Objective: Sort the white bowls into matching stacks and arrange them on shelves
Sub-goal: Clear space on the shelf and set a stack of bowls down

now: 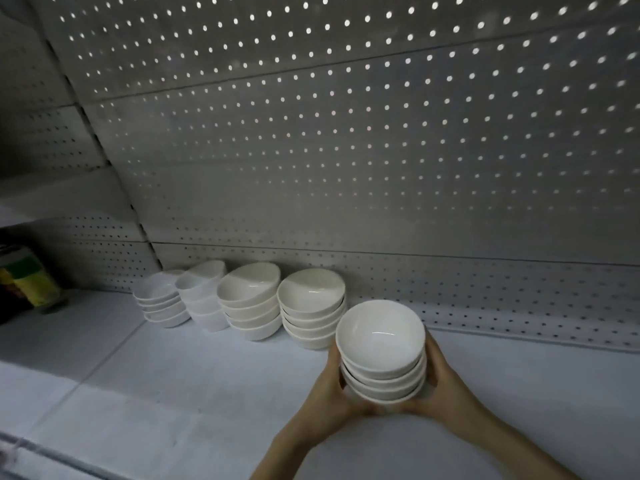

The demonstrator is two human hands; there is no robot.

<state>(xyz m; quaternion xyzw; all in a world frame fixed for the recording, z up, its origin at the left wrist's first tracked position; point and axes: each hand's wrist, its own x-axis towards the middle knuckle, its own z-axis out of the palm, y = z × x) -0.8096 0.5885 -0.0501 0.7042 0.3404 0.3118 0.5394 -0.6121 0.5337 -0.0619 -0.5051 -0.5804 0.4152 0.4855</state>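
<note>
A stack of round white bowls, smooth and shiny inside, sits between two hands. The left hand and right hand curl round its sides, over the white shelf, beside four other bowl stacks.

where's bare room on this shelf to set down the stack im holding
Bare shelf lies right of the held stack, along the pegboard wall, and across the front. Crowded left: four stacks side by side.

Glossy, smooth white ceramic-looking bowls at lower right; matt grey perforated metal back panel above; matt white shelf.
</note>
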